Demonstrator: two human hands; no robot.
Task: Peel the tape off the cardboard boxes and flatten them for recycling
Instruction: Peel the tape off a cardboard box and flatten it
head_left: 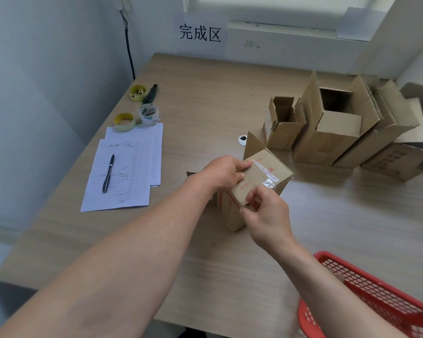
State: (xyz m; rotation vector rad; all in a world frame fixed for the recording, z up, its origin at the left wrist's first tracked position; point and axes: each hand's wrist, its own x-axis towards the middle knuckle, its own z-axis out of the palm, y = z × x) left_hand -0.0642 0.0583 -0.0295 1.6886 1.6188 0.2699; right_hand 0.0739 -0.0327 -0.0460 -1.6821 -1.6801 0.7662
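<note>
my left hand [224,172] grips the box [257,181] top edge; right hand [266,213] pinches the tape [266,175] end at its near corner. bare table [205,98] beyond.

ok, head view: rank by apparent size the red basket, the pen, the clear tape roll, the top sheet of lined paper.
Largest to smallest as seen:
1. red basket, though it is cut off by the frame and nearest the camera, so its lead over the paper is unsure
2. top sheet of lined paper
3. pen
4. clear tape roll
</note>
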